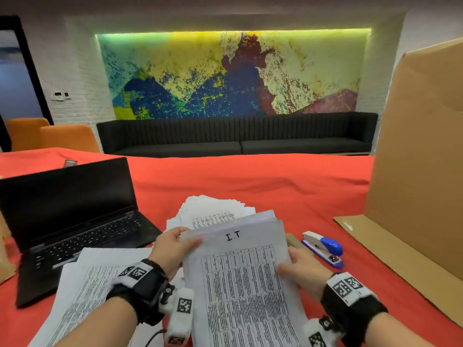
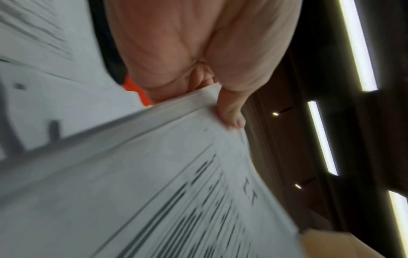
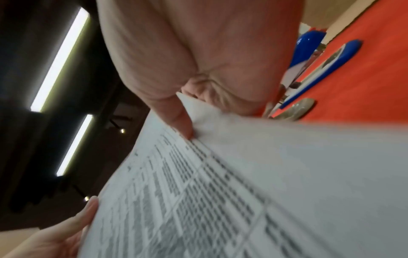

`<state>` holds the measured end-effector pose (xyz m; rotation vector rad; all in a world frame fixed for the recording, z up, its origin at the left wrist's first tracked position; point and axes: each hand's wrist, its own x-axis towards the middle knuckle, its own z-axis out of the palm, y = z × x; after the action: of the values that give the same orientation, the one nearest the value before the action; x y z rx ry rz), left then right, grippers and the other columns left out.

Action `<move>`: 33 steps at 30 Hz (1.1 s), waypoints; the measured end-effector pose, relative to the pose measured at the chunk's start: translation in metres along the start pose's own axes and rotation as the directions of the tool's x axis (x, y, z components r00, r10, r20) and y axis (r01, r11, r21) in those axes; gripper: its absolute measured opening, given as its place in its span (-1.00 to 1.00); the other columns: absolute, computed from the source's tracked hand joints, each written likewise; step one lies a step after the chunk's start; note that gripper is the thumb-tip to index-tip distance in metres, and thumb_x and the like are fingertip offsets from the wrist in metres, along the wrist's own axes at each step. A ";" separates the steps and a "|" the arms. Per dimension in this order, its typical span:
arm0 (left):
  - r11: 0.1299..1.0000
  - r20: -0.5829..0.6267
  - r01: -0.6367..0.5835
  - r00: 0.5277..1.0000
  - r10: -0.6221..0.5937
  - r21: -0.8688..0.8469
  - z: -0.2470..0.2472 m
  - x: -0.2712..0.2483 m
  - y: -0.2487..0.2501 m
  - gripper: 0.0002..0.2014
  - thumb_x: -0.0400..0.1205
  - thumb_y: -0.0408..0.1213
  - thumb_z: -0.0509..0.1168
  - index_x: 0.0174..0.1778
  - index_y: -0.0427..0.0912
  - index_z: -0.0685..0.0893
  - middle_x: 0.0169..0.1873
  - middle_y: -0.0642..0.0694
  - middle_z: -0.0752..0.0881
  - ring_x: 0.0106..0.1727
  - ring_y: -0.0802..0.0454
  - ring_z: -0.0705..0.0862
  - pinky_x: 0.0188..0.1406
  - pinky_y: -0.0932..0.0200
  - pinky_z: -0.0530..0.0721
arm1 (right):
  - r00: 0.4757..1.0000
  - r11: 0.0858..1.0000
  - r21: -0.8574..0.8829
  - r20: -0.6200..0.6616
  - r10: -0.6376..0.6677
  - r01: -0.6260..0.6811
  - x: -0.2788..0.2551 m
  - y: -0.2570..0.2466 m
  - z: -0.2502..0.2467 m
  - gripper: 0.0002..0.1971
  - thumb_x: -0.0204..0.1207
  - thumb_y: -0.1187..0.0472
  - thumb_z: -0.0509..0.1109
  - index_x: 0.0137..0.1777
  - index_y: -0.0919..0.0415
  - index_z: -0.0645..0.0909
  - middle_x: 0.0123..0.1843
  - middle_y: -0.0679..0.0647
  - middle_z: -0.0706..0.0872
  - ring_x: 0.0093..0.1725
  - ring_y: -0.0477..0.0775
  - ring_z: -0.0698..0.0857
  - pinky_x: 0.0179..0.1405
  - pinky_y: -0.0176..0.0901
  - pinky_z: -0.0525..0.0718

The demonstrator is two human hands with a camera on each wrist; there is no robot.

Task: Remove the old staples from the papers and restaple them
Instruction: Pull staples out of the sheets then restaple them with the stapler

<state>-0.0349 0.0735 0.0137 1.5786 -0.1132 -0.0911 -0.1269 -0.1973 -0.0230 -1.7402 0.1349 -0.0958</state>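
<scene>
Head view: both hands hold one bundle of printed papers (image 1: 240, 279) raised above the red tablecloth (image 1: 250, 181). The top sheet bears the handwritten letters "I.T" over a printed table. The left hand (image 1: 172, 249) pinches the bundle's upper left corner, thumb on top. The right hand (image 1: 300, 269) grips the right edge, thumb on the top sheet. A fanned stack of papers (image 1: 213, 209) lies on the cloth just behind the bundle. More loose sheets (image 1: 90, 279) lie at the left, overlapping the front edge of an open laptop (image 1: 67, 216). A blue and white stapler (image 1: 323, 246) rests on the cloth just right of the right hand. A cardboard sheet (image 1: 421, 151) stands at the far right.

Left wrist view: the thumb (image 2: 232, 113) is clamped on the corner of the bundle, fingers hidden beneath. The print is blurred.

Right wrist view: the thumb (image 3: 176, 118) presses the top sheet, with fingers curled behind the edge. The stapler lies on the cloth beyond the hand.
</scene>
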 end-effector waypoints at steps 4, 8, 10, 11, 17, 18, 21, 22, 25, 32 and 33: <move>0.986 0.005 -0.148 0.989 0.148 -0.075 0.021 -0.019 0.043 -0.89 0.66 -0.38 0.32 0.08 -0.23 0.62 -0.08 -0.20 0.81 -0.16 -0.08 0.80 -0.11 -0.08 0.78 | 0.952 0.995 -0.001 -0.291 -0.096 0.100 -0.008 -0.038 -0.007 -0.83 0.42 0.51 0.35 -0.13 0.28 0.70 -0.07 0.34 0.80 -0.09 0.31 0.78 0.04 0.40 0.71; 0.902 -0.052 -0.432 0.900 0.432 0.021 0.042 -0.035 0.094 -0.84 0.67 -0.38 0.30 0.12 -0.08 0.57 0.01 -0.07 0.76 -0.04 0.04 0.76 0.01 0.04 0.73 | 0.823 0.923 -0.137 -0.419 -0.383 0.359 -0.033 -0.110 -0.001 -0.80 0.52 0.46 0.28 -0.11 0.15 0.65 -0.12 0.12 0.80 -0.18 0.04 0.77 -0.13 -0.02 0.75; 0.852 -0.096 -0.520 0.847 0.524 0.057 0.056 -0.045 0.107 -0.81 0.67 -0.39 0.30 0.11 -0.04 0.53 -0.04 0.10 0.72 -0.06 0.28 0.70 -0.02 0.33 0.67 | 0.773 0.883 -0.165 -0.430 -0.466 0.440 -0.044 -0.127 0.012 -0.81 0.53 0.44 0.27 -0.04 0.18 0.64 -0.09 0.13 0.79 -0.19 0.04 0.72 -0.13 -0.01 0.72; 0.840 -0.108 -0.536 0.833 0.543 0.086 0.063 -0.051 0.108 -0.81 0.67 -0.39 0.31 0.11 -0.04 0.51 -0.07 0.16 0.69 -0.11 0.39 0.66 -0.10 0.47 0.62 | 0.767 0.877 -0.168 -0.430 -0.477 0.451 -0.048 -0.127 0.018 -0.82 0.52 0.43 0.27 0.00 0.18 0.62 -0.07 0.18 0.77 -0.17 0.09 0.71 -0.11 0.04 0.71; 0.887 -0.189 -0.452 0.866 0.463 0.100 0.060 -0.066 0.077 -0.67 0.55 -0.32 0.46 0.09 0.03 0.48 -0.08 0.12 0.72 -0.04 0.19 0.72 0.02 0.14 0.70 | 0.796 0.931 -0.052 -0.503 -0.337 0.362 -0.060 -0.095 0.019 -0.63 0.44 0.42 0.38 0.20 0.09 0.48 0.00 -0.04 0.73 -0.13 -0.21 0.72 -0.22 -0.38 0.65; 0.894 -0.200 -0.439 0.871 0.449 0.094 0.058 -0.065 0.075 -0.66 0.54 -0.32 0.48 0.07 0.05 0.48 -0.07 0.08 0.73 -0.03 0.14 0.74 0.05 0.03 0.72 | 0.811 0.934 -0.031 -0.486 -0.326 0.357 -0.060 -0.092 0.018 -0.60 0.44 0.42 0.38 0.22 0.09 0.46 0.00 -0.08 0.72 -0.17 -0.29 0.71 -0.29 -0.49 0.62; 0.894 -0.212 -0.442 0.869 0.448 0.078 0.054 -0.067 0.076 -0.67 0.51 -0.33 0.50 0.02 0.03 0.50 -0.08 0.03 0.74 -0.05 0.12 0.75 0.06 -0.06 0.74 | 0.822 0.935 -0.013 -0.473 -0.318 0.354 -0.059 -0.090 0.020 -0.57 0.43 0.43 0.39 0.23 0.08 0.43 0.01 -0.04 0.74 -0.13 -0.23 0.74 -0.21 -0.40 0.64; 0.890 -0.215 -0.450 0.864 0.456 0.076 0.054 -0.068 0.077 -0.67 0.51 -0.33 0.51 0.03 -0.01 0.50 -0.09 0.02 0.74 -0.06 0.12 0.75 0.05 -0.04 0.74 | 0.818 0.934 -0.015 -0.478 -0.321 0.358 -0.058 -0.091 0.021 -0.56 0.42 0.44 0.37 0.24 0.06 0.42 0.02 -0.03 0.74 -0.08 -0.16 0.75 -0.15 -0.30 0.66; 0.878 -0.193 -0.472 0.856 0.479 0.085 0.056 -0.068 0.076 -0.69 0.52 -0.33 0.49 0.02 0.00 0.51 -0.11 0.04 0.75 -0.08 0.12 0.75 0.00 0.03 0.74 | 0.830 0.935 -0.074 -0.439 -0.344 0.348 -0.059 -0.092 0.027 -0.55 0.42 0.41 0.33 0.21 -0.06 0.41 -0.02 -0.09 0.75 -0.05 -0.08 0.76 -0.07 -0.13 0.69; 0.891 -0.148 -0.444 0.879 0.454 0.097 0.052 -0.049 0.080 -0.73 0.60 -0.42 0.40 -0.05 0.06 0.53 -0.10 0.05 0.75 -0.09 0.19 0.73 -0.07 0.18 0.72 | 0.833 0.915 -0.316 -0.411 -0.371 0.251 -0.020 -0.074 -0.005 -0.62 0.38 0.39 0.30 0.13 -0.02 0.49 0.03 -0.03 0.69 0.06 0.05 0.68 0.08 0.00 0.62; 0.898 -0.136 -0.429 0.888 0.439 0.095 0.052 -0.044 0.081 -0.74 0.60 -0.43 0.39 -0.04 0.05 0.55 -0.08 0.04 0.76 -0.07 0.15 0.75 0.01 0.08 0.74 | 0.839 0.843 -0.519 -0.389 -0.380 0.141 -0.005 -0.068 -0.018 -0.67 0.39 0.32 0.32 0.13 -0.01 0.53 0.07 0.00 0.66 0.12 0.12 0.64 0.13 0.03 0.59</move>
<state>-0.0859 0.0272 0.0938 1.5810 -0.3485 0.3908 -0.1322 -0.2024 0.0468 -2.1905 0.2949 -0.7695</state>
